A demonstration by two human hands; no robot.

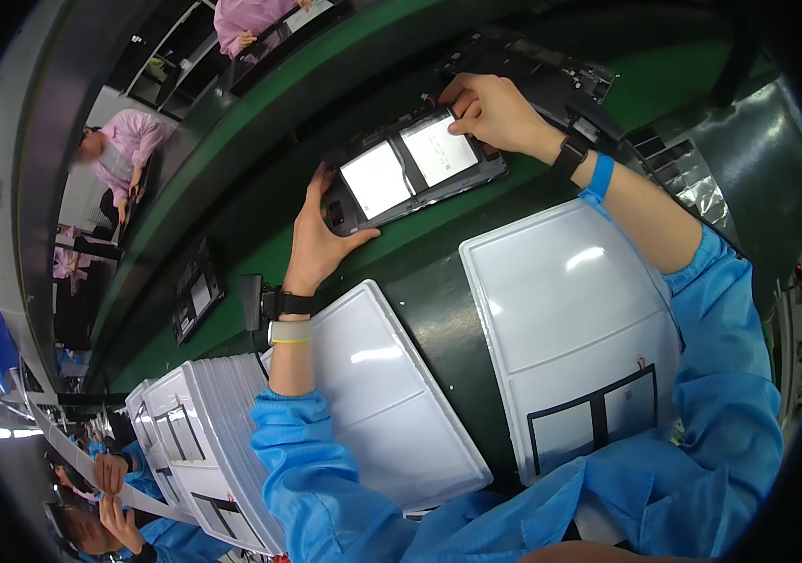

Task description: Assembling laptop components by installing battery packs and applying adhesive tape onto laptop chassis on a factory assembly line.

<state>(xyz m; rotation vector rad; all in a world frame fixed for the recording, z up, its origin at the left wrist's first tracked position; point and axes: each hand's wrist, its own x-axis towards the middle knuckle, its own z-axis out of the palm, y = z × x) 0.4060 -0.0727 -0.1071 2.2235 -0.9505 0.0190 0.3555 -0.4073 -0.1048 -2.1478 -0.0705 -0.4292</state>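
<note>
A dark, flat device housing [333, 208], like a tablet's, lies on the green belt before me with a battery of two white cells [378, 178] in it. My left hand [319, 239] grips its left end, thumb along the near edge and fingers at the far corner. At the right end, my right hand [495, 114] has thumb and forefinger pinched together by the battery's far right corner. Whatever is between those fingertips is hidden. A small cable end shows beside the forefinger. Bands circle both my wrists.
White plastic trays [560, 281] lie close to me; the right one holds a black-framed battery [598, 427]. Stacked trays [223, 403] stand at left. Another device [196, 293] sits farther along the belt, and dark housings [537, 75] lie beyond my right hand. Co-workers in pink and blue are at left.
</note>
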